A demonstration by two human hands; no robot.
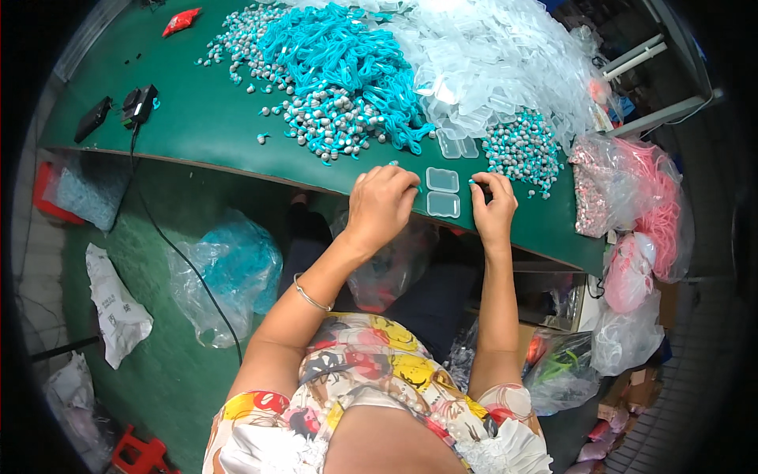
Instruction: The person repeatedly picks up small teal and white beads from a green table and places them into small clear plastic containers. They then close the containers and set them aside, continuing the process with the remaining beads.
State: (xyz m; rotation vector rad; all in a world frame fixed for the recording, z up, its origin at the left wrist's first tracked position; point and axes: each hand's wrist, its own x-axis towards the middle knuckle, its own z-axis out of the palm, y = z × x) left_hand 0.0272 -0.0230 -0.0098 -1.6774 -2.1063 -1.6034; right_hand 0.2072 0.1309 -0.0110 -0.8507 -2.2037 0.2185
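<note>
1. Near edge of green worktop (221, 134): small clear hinged case (443, 192) lies open, both halves flat, between the two hands. It looks empty; filling is judged as just starting for this piece.
2. Left hand (383, 204) rests curled just left of the case, fingertips on the worktop; whether it pinches anything, I cannot tell. Right hand (493, 209) sits just right of the case, fingers pinched on a small teal piece.
3. Supply left: teal corded earplugs (339, 75) in a large heap, centre far; a smaller heap (521, 146) right of the hands. Pile of clear cases (489, 55) far right. No finished cases identifiable.
4. Packages: clear bags of pink corded pieces (639, 197) at right edge; red packet (181, 20) far left; black adapter (139, 104) left.
5. Floor, left: teal-filled plastic bag (229, 276), white printed bag (114, 304).
</note>
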